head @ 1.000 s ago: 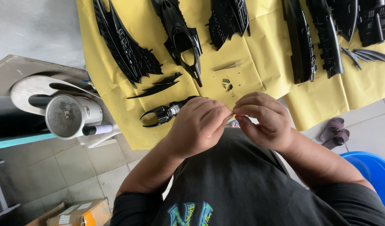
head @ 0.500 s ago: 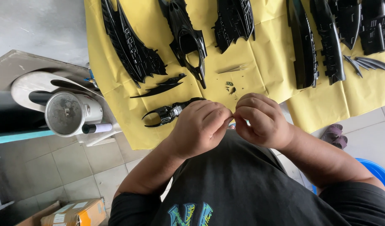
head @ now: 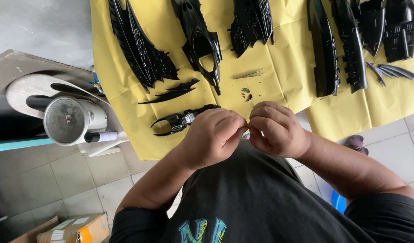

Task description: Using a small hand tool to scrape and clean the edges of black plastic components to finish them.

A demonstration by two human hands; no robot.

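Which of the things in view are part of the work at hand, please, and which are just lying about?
In hand:
left hand and right hand, fingertips pinched together; what they pinch is hidden
black clawed part beside the left hand
small bits

Lying about:
metal canister
cardboard box
blue tub

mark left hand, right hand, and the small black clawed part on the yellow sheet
left hand [head: 214,137], head view, back of the hand.
right hand [head: 276,130], head view, knuckles.
small black clawed part [head: 175,122], head view, its middle body, beside the left hand.
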